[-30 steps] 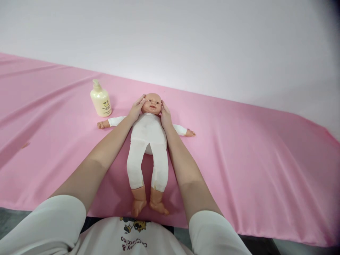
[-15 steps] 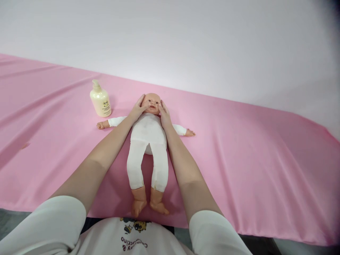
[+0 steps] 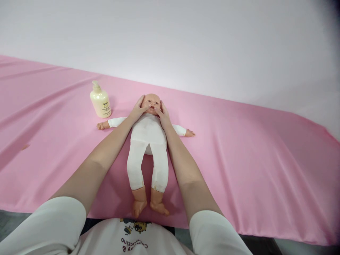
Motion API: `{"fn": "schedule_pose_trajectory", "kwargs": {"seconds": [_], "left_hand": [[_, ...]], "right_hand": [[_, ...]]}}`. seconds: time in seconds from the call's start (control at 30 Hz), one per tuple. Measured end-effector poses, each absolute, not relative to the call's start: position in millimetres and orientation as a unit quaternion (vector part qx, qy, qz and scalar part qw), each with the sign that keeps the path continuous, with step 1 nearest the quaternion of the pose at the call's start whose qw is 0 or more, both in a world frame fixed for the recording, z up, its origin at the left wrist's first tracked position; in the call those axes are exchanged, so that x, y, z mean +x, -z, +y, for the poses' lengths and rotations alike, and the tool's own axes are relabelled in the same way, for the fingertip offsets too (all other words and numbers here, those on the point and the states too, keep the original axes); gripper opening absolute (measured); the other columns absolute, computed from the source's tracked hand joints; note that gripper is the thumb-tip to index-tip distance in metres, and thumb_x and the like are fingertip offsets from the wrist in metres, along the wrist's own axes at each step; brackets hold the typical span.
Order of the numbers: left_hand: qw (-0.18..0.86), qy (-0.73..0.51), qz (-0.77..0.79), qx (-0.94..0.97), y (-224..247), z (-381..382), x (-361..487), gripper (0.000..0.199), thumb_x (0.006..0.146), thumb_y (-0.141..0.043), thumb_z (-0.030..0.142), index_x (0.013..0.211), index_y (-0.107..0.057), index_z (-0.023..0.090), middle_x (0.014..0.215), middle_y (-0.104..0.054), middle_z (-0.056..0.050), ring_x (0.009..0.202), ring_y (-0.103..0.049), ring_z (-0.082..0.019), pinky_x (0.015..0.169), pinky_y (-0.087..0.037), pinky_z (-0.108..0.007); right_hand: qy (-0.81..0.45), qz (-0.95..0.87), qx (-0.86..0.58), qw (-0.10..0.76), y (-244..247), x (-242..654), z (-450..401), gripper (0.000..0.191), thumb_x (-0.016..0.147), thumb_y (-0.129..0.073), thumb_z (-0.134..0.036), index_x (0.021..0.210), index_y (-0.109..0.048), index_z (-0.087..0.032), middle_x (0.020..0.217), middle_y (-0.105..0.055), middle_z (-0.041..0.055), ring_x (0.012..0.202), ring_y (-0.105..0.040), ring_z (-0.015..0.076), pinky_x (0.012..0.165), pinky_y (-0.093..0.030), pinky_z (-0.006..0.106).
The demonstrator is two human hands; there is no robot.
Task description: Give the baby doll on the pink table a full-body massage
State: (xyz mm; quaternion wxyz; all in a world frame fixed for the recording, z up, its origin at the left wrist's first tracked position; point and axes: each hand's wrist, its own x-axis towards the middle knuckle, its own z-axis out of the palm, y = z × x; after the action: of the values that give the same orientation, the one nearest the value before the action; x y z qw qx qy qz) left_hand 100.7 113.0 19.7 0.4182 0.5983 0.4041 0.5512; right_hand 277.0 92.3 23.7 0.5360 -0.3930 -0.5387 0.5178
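Work apparently under way: doll's head (image 3: pixel 152 99) cradled by uncurled left hand (image 3: pixel 137 109) and right hand (image 3: pixel 164 115), bottle (image 3: pixel 100 103) untouched near surface's (image 3: pixel 239 159) far edge.

"What does the doll (image 3: pixel 149 129) look made of?"

"Two materials. Its head (image 3: pixel 152 99) looks like smooth plastic with a faint sheen, and so do the moulded feet (image 3: pixel 139 202). The torso and legs (image 3: pixel 135 166) are matt white cloth."

"And the bottle (image 3: pixel 101 104)?"

"Glossy, smooth plastic, by its look, with bright highlights on the shoulder. The pump top (image 3: pixel 96 85) looks like plastic too."

"The pink cover (image 3: pixel 244 159)?"

"Thin, smooth cloth, softly creased, with a slight satin sheen along the folds."

"The shirt (image 3: pixel 106 241)?"

"Matt white cloth, printed on the front. The white surface behind (image 3: pixel 170 42) looks smooth and matt."
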Motion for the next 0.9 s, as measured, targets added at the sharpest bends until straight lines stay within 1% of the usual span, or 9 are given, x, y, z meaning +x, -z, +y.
{"fn": "schedule_pose_trajectory", "kwargs": {"seconds": [0.13, 0.3, 0.4, 0.53, 0.63, 0.7, 0.77, 0.8, 0.9], "left_hand": [[0.444, -0.563, 0.391, 0.577, -17.3, 114.8, 100.6, 0.086, 0.089, -0.063, 0.063, 0.162, -0.036, 0.024, 0.172, -0.028, -0.006, 0.16, -0.027, -0.028, 0.132, -0.025, -0.04], [0.46, -0.602, 0.359, 0.545, -12.0, 122.9, 98.3, 0.076, 0.094, -0.051, 0.06, 0.156, -0.046, 0.018, 0.167, -0.039, -0.01, 0.157, -0.035, -0.025, 0.13, -0.029, -0.041], [0.466, -0.593, 0.361, 0.548, -13.1, 120.9, 97.8, 0.081, 0.091, -0.056, 0.058, 0.159, -0.041, 0.016, 0.169, -0.036, -0.011, 0.157, -0.036, -0.026, 0.129, -0.03, -0.041], [0.439, -0.557, 0.386, 0.59, -15.5, 114.9, 99.2, 0.106, 0.075, -0.078, 0.056, 0.163, -0.032, 0.018, 0.173, -0.024, -0.009, 0.161, -0.025, -0.029, 0.131, -0.025, -0.038], [0.439, -0.558, 0.392, 0.585, -15.9, 116.1, 102.0, 0.098, 0.082, -0.071, 0.06, 0.163, -0.033, 0.022, 0.173, -0.025, -0.006, 0.161, -0.025, -0.027, 0.132, -0.024, -0.038], [0.462, -0.571, 0.389, 0.556, -16.4, 118.8, 103.0, 0.081, 0.093, -0.052, 0.063, 0.161, -0.038, 0.021, 0.171, -0.031, -0.006, 0.159, -0.03, -0.026, 0.131, -0.026, -0.039], [0.477, -0.587, 0.379, 0.533, -17.3, 120.3, 101.9, 0.074, 0.099, -0.04, 0.06, 0.159, -0.041, 0.017, 0.169, -0.036, -0.008, 0.158, -0.032, -0.025, 0.13, -0.028, -0.039], [0.476, -0.588, 0.374, 0.536, -17.7, 120.2, 100.5, 0.074, 0.098, -0.041, 0.059, 0.159, -0.041, 0.016, 0.169, -0.036, -0.009, 0.159, -0.031, -0.025, 0.131, -0.027, -0.039], [0.459, -0.562, 0.372, 0.579, -18.1, 117.3, 95.9, 0.09, 0.087, -0.064, 0.057, 0.162, -0.035, 0.016, 0.172, -0.027, -0.009, 0.162, -0.022, -0.027, 0.132, -0.024, -0.039]], "right_hand": [[-0.526, -0.537, -0.401, 0.524, -23.4, 277.6, 93.4, 0.098, 0.085, -0.067, -0.06, 0.166, -0.023, -0.028, 0.17, -0.033, 0.0017, 0.151, -0.046, 0.0243, 0.125, -0.042, 0.044], [-0.56, -0.502, -0.398, 0.525, -18.8, 277.4, 100.0, 0.098, 0.086, -0.064, -0.051, 0.167, -0.016, -0.026, 0.168, -0.039, 0.0018, 0.146, -0.053, 0.0226, 0.123, -0.044, 0.043], [-0.561, -0.504, -0.393, 0.526, -16.0, 278.0, 102.6, 0.097, 0.086, -0.061, -0.049, 0.167, -0.015, -0.024, 0.168, -0.038, 0.0028, 0.145, -0.053, 0.0223, 0.123, -0.044, 0.042], [-0.547, -0.495, -0.416, 0.531, -14.9, 278.4, 103.9, 0.082, 0.091, -0.05, -0.051, 0.166, -0.022, -0.029, 0.169, -0.036, -0.001, 0.147, -0.051, 0.0213, 0.122, -0.045, 0.046], [-0.538, -0.498, -0.43, 0.528, -16.3, 277.6, 102.6, 0.076, 0.095, -0.044, -0.055, 0.165, -0.026, -0.031, 0.168, -0.038, -0.0013, 0.149, -0.049, 0.0216, 0.12, -0.046, 0.047], [-0.533, -0.5, -0.429, 0.532, -17.8, 277.1, 100.5, 0.078, 0.095, -0.045, -0.057, 0.165, -0.027, -0.028, 0.169, -0.037, 0.0012, 0.149, -0.048, 0.0238, 0.12, -0.047, 0.047], [-0.53, -0.503, -0.42, 0.538, -19.0, 277.2, 98.4, 0.084, 0.094, -0.05, -0.06, 0.165, -0.026, -0.024, 0.169, -0.036, 0.0039, 0.15, -0.047, 0.0253, 0.12, -0.047, 0.047], [-0.523, -0.514, -0.414, 0.539, -19.2, 277.7, 97.8, 0.089, 0.092, -0.055, -0.062, 0.165, -0.025, -0.022, 0.169, -0.036, 0.0049, 0.152, -0.044, 0.0254, 0.122, -0.045, 0.046], [-0.493, -0.561, -0.402, 0.531, -17.7, 280.5, 98.7, 0.11, 0.079, -0.075, -0.062, 0.166, -0.023, -0.019, 0.17, -0.032, 0.0076, 0.157, -0.037, 0.0247, 0.128, -0.036, 0.041]]}}
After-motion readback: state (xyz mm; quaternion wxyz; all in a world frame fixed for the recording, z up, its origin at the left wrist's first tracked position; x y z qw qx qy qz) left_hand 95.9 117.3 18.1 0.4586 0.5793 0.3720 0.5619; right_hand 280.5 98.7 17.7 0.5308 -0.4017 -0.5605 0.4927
